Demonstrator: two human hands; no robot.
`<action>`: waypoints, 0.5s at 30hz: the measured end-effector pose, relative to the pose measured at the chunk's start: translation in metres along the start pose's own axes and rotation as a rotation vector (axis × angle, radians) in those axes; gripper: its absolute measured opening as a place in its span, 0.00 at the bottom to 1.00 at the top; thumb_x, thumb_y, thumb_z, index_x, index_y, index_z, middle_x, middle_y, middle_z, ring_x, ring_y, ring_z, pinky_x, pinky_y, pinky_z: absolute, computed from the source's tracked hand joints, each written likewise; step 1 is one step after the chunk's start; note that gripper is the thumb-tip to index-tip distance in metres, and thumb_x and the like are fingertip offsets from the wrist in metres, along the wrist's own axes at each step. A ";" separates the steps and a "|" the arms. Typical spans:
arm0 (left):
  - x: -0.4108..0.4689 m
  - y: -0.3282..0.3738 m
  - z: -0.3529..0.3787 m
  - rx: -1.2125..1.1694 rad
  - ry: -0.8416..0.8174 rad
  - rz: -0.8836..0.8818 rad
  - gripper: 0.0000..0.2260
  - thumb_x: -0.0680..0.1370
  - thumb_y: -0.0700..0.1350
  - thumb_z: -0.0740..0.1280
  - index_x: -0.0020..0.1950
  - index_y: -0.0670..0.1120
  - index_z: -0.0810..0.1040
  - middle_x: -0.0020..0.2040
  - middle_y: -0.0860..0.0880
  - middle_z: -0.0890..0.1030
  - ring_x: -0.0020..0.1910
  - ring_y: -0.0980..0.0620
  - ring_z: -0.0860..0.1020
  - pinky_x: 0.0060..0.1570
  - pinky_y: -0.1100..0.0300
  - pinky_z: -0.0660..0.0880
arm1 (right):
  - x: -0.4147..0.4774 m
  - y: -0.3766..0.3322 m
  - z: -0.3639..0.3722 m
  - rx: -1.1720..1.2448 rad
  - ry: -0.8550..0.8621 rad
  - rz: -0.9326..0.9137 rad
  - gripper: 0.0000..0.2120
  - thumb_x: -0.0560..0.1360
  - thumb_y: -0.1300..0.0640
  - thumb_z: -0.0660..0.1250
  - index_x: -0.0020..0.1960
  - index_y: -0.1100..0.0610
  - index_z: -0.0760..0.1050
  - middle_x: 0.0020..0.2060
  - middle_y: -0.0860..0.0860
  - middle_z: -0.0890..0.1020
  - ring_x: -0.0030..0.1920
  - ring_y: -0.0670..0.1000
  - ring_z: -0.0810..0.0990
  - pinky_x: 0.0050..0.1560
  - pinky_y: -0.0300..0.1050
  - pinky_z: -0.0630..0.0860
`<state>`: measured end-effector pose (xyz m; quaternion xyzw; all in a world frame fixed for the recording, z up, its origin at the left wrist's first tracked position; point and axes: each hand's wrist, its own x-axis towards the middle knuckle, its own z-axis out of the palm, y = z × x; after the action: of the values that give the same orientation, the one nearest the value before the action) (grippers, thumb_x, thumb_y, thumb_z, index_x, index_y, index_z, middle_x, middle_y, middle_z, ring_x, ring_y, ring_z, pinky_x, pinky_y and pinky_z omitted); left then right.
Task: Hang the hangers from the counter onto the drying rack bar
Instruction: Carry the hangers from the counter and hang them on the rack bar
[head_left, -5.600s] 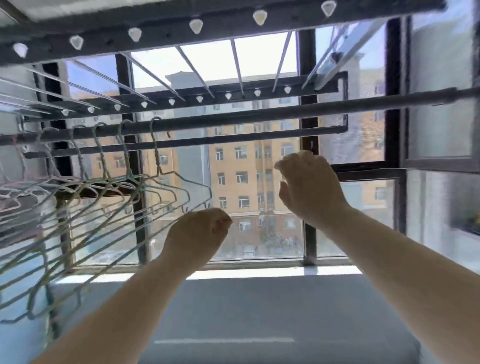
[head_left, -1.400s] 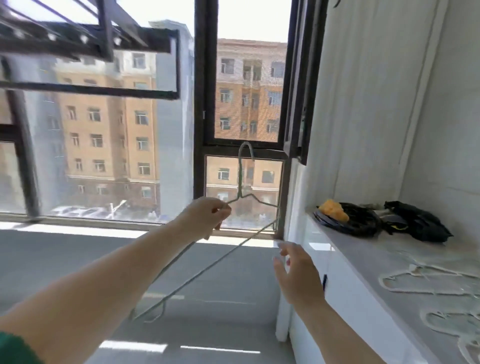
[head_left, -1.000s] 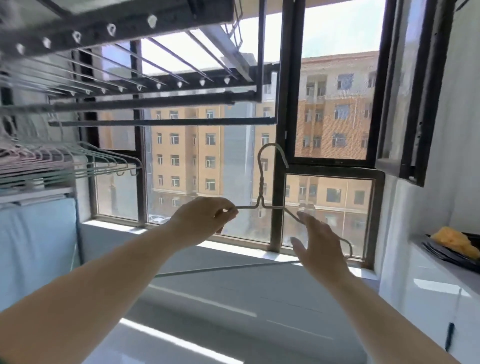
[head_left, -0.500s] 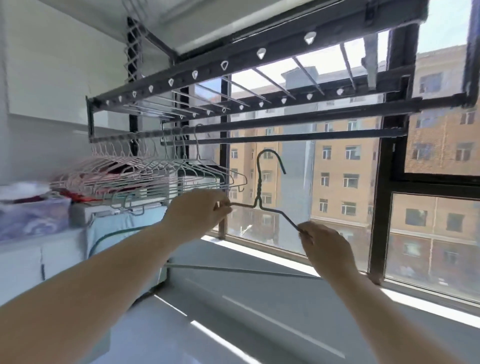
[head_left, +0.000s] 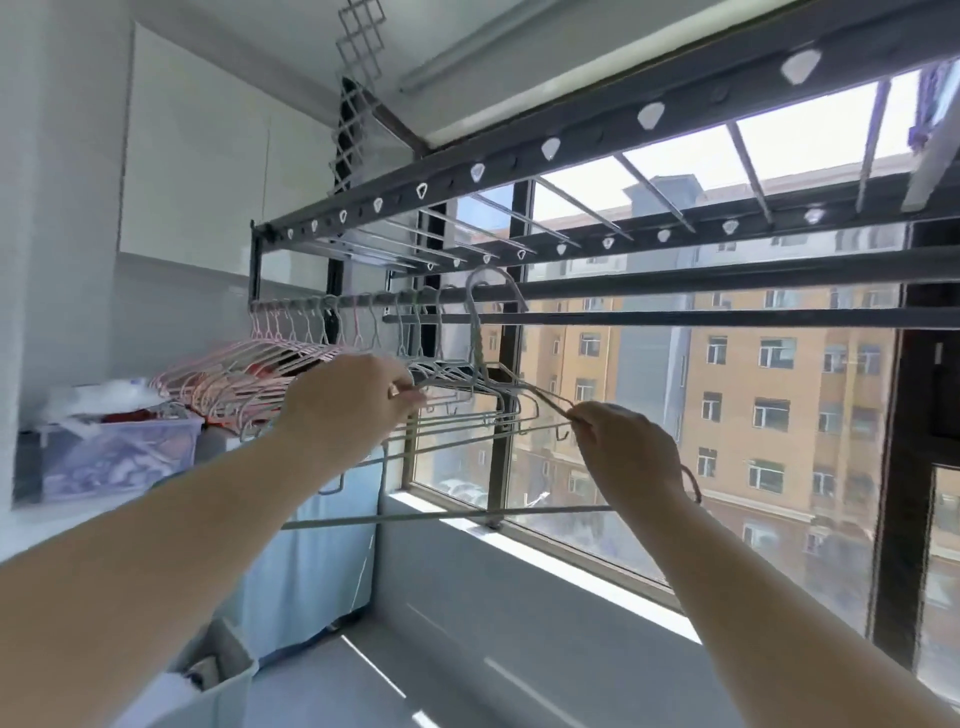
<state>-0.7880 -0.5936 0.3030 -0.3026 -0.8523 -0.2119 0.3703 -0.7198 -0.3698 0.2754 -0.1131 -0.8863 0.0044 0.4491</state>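
Head view: left hand (head_left: 343, 402) and right hand (head_left: 623, 447) fingers pinched closed on hanger (head_left: 480, 358) shoulders, hook beside rack bar (head_left: 675, 283).

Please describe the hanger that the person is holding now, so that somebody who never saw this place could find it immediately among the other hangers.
Find the dark drying rack overhead at the window, then the bar below it, crowded with hangers towards its left end. The held hanger is the rightmost. Only this one is pinched at both shoulders, by the left hand and right hand, its hook tallest.
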 end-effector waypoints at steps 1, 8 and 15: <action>0.010 0.000 0.002 0.011 0.016 0.009 0.13 0.76 0.54 0.60 0.47 0.47 0.78 0.29 0.53 0.76 0.23 0.59 0.70 0.24 0.66 0.62 | 0.012 0.002 0.004 0.010 0.018 0.003 0.13 0.79 0.55 0.54 0.57 0.52 0.76 0.51 0.49 0.82 0.48 0.54 0.80 0.43 0.42 0.71; 0.070 0.011 0.032 0.058 0.104 0.008 0.13 0.77 0.52 0.59 0.48 0.44 0.78 0.26 0.55 0.70 0.23 0.59 0.66 0.23 0.65 0.59 | 0.075 0.025 0.025 0.063 0.070 0.035 0.13 0.79 0.60 0.55 0.56 0.56 0.77 0.50 0.53 0.82 0.48 0.55 0.79 0.44 0.44 0.73; 0.099 0.014 0.068 0.046 0.135 -0.019 0.13 0.78 0.52 0.59 0.48 0.45 0.78 0.26 0.56 0.69 0.25 0.59 0.67 0.24 0.65 0.60 | 0.111 0.043 0.054 0.033 0.037 0.069 0.14 0.78 0.62 0.54 0.54 0.56 0.78 0.49 0.54 0.83 0.46 0.55 0.80 0.47 0.47 0.77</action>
<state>-0.8663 -0.5078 0.3362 -0.2709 -0.8328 -0.2158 0.4318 -0.8175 -0.2998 0.3269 -0.1362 -0.8731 0.0325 0.4670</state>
